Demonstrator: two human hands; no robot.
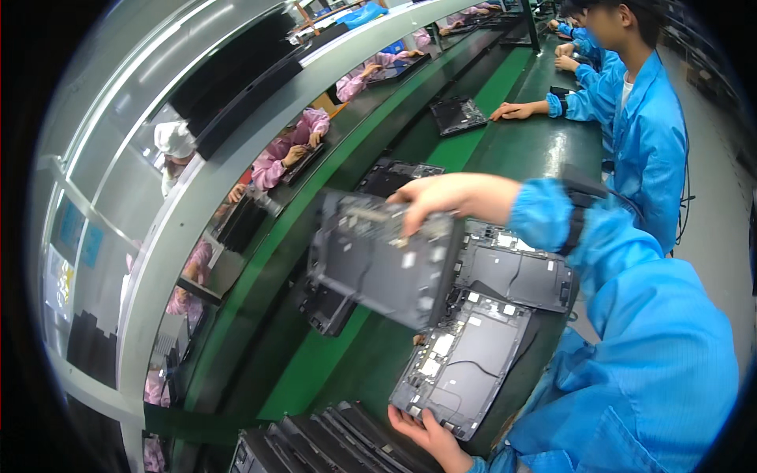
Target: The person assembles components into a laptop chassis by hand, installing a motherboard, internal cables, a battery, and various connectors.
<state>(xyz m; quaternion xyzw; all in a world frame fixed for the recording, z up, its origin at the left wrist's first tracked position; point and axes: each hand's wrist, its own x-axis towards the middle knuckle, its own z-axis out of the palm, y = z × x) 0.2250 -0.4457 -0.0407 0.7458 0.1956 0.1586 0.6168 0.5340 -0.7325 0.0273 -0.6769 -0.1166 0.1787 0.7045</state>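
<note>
My right hand (445,197) reaches in from the right and grips the top edge of an opened tablet housing (378,264). That housing is tilted and blurred, held up over the bench and the green belt. Lower down, my left hand (430,437) has its thumb and fingers closed on the near corner of a second opened tablet housing (473,355), which shows a grey inside, circuit boards and a thin black cable. A third opened tablet housing (516,272) lies just beyond it, partly covered by the raised one.
Several dark housings (339,441) stand in a row at the bottom. More units, including a black housing (457,117), lie along the green belt (303,386). A co-worker in blue (646,134) stands at the right; a metal frame (229,158) divides off people in pink opposite.
</note>
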